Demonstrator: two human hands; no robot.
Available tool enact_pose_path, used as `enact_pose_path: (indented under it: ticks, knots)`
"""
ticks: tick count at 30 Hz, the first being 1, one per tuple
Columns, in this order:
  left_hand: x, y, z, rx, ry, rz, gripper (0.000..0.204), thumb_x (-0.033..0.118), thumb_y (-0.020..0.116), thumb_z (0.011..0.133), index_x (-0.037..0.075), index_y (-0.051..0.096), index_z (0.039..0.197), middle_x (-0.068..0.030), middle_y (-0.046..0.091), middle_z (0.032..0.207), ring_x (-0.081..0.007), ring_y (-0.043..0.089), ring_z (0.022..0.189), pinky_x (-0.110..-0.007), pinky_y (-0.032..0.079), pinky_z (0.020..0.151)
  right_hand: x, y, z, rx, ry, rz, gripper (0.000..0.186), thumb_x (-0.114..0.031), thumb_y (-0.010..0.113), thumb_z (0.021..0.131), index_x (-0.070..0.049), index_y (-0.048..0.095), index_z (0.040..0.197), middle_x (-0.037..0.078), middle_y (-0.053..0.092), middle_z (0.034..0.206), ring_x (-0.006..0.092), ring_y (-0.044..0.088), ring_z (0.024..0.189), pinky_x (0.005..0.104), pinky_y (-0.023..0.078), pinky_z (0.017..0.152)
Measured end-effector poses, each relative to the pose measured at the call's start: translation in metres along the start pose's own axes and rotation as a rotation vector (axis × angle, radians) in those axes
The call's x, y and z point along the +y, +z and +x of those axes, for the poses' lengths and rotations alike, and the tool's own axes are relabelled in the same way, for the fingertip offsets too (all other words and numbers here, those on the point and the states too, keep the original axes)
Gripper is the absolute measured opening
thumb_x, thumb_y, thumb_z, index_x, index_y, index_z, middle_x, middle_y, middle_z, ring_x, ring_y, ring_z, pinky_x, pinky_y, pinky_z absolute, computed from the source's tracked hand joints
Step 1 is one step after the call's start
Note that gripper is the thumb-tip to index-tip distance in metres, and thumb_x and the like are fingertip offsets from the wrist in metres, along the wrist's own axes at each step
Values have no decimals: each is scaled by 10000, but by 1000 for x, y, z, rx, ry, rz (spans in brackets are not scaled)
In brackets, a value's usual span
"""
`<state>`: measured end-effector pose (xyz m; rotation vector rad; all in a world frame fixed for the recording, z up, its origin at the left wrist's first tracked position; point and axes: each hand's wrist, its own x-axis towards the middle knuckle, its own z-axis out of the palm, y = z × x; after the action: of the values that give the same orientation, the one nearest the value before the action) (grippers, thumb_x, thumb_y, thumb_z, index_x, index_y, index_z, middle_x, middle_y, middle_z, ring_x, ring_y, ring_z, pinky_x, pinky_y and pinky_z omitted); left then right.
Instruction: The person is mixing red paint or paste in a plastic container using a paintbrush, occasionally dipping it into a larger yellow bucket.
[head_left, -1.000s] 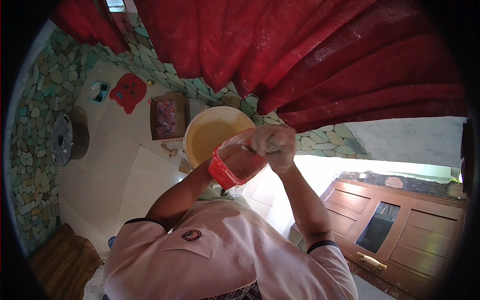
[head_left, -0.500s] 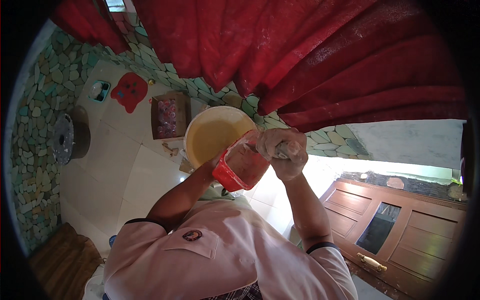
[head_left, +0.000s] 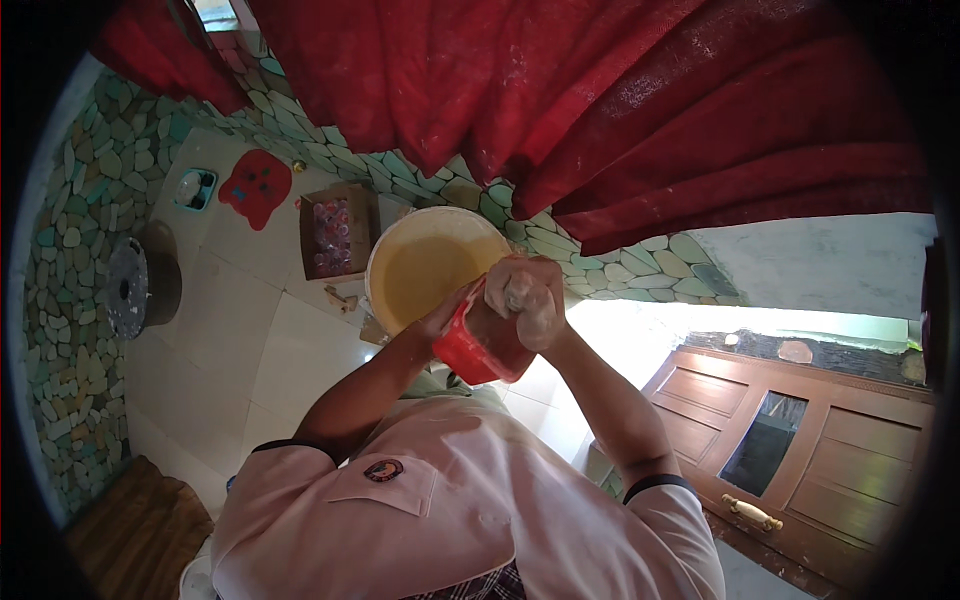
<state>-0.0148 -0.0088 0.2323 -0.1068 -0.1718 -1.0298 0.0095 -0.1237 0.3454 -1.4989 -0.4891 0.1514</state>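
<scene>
My left hand [head_left: 450, 310] grips a red plastic tub [head_left: 470, 352] by its far left side, its fingers partly hidden by the rim. The tub is tilted in front of my chest, and its inside is smeared with a pale residue. My right hand [head_left: 534, 312], coated in pale dust or paste, is closed in a fist over the tub. It wraps round a tool handle [head_left: 519, 291], whose rounded end shows; the tool's lower part is hidden. Just beyond my hands stands a large pale bucket [head_left: 377, 262] holding yellowish, cloudy liquid.
A cardboard box [head_left: 364, 226] of small clear and pink items sits left of the bucket. Further left are a red mat [head_left: 258, 180], a teal tray [head_left: 206, 190] and a dark round stool-like object [head_left: 127, 285]. Red curtains [head_left: 440, 85] hang ahead; a wooden door [head_left: 820, 430] stands right.
My right hand has moved left and slightly down, closer over the tub. The tub has tipped and shifted slightly right, with my left hand still on it.
</scene>
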Motion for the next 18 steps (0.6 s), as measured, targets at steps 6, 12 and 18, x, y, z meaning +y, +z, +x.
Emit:
enact_pose_path:
  ticks: [6,12,18]
  knots:
    - [-2,-44,-13,169,47,111,545,300,431,974,34,275,1423,-78,391,1411,-192,422,1261,-340,295,1095,-10,-9,0,62,57,46,542,-457,444,920,-20,455,600,29,424,514,129,376,471,277,319,486]
    - [-6,-54,-11,203,-8,-58,509,319,362,992,44,302,1417,-89,428,1387,-219,441,1247,-357,334,1072,-8,-5,-4,59,8,70,544,-445,405,944,-25,456,601,15,409,505,128,365,471,279,295,473]
    - [2,-17,-16,139,184,384,510,346,364,989,51,337,1403,-106,443,1380,-227,463,1235,-374,337,1077,-11,-13,-2,155,86,74,627,-521,391,942,-31,434,553,26,429,498,134,410,471,286,331,476]
